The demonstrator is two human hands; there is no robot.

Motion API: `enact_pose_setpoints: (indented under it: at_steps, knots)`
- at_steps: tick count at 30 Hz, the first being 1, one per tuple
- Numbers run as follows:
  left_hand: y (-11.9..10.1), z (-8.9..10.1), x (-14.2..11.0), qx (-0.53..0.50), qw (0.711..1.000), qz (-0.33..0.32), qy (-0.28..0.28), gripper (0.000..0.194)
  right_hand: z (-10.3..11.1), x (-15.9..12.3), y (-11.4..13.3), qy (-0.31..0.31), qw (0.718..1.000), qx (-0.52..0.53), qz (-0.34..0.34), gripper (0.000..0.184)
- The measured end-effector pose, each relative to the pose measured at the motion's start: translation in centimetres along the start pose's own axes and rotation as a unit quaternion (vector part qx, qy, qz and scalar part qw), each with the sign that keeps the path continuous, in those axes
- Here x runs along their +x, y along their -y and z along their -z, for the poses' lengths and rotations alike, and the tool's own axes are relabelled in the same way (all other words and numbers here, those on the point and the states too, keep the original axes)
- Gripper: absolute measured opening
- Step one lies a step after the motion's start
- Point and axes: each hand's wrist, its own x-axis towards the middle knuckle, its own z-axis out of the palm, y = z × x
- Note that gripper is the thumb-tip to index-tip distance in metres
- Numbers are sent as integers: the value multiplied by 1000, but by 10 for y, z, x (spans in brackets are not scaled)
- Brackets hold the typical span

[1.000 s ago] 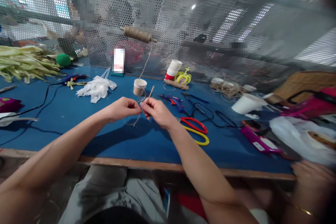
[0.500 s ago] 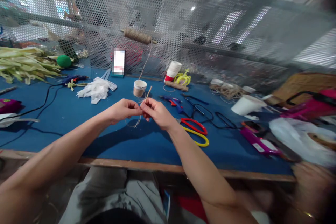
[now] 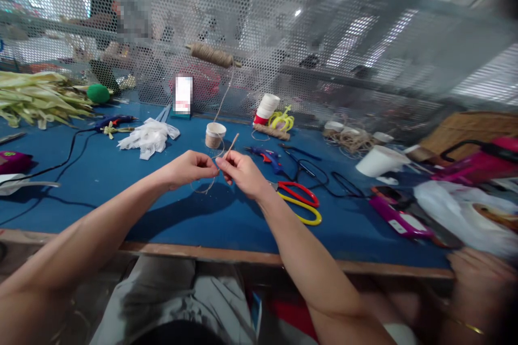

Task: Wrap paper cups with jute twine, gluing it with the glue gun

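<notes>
Above the middle of the blue table, my left hand and my right hand meet fingertip to fingertip. A thin tan stick pokes up from the pinch of my right hand. My left fingers are closed on a thin twine that loops below them; the exact grip point is hidden. Behind the hands stands a small white cup with a tan band. The strand above the cup runs up to a twine spool on a rod. Red and yellow-handled scissors lie right of my right wrist.
A blue glue gun with a black cord lies beyond the scissors. White plastic, a phone and pale husks are on the left. At the right edge, another person's hand rests near a clear bag. A perforated screen stands behind.
The stick in my right hand has tilted slightly to the right, and the twine loop beneath has shifted a little. Both hands stay nearly in place. People have come into view behind the screen.
</notes>
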Motion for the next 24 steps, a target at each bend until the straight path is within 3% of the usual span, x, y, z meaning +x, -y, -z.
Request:
enact_pose_setpoints:
  at_steps: [3, 9, 14, 19, 24]
  knots:
    - [2, -2, 1, -7, 1000, 10, -6, 24, -1, -1, 1, -3, 1000, -10, 7, 30]
    - [4, -2, 1, -42, 999, 20, 13, 27, -1, -1, 2, 35, 996, 76, 15, 30]
    - [0, 1, 1, -39, 999, 14, 28, 24, 1, -1, 4, 34, 997, 65, -1, 32]
    - [0, 4, 1, -5, 999, -3, 39, 21, 1, -1, 2, 38, 998, 57, -7, 32]
    - [2, 5, 1, 69, 997, -13, 13, 21, 1, -1, 0, 38, 999, 26, -7, 33]
